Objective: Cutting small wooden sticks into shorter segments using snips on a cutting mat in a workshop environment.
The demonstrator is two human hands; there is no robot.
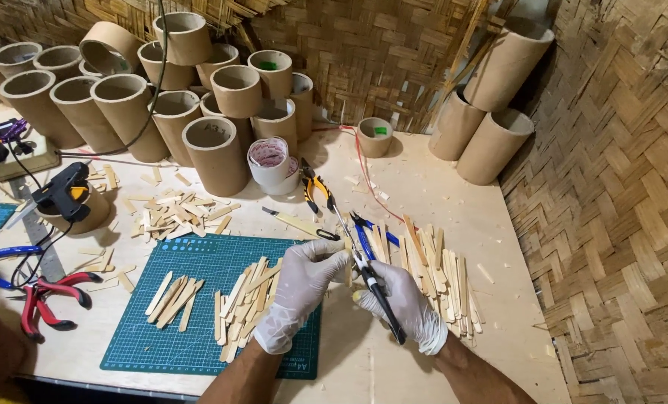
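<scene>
White latex gloves on both hands, right over the pale plywood bench (424, 202). The left hand (300, 288) is pinched around a short flat wooden stick (348, 268), holding it upright by its lower part, just off the right edge of the green gridded cutting mat (199, 258). The right hand (405, 303) is clenched on the black handles of a pair of cutting pliers (375, 288); their long axis runs up and to the left, with the nose meeting the stick between the two hands. So the stick sits just left of the right hand, and the left hand is the nearer one, already on it.

On the mat, left of the hands, lies a heap of cut wooden slats (248, 303). To the right, a fan of longer wooden slats (442, 280) lies lengthways on the bench. Behind stand brown cardboard tubes (214, 153), with a black-and-yellow glue gun (64, 191) far left and red-handled pliers (49, 299) near the bench edge.
</scene>
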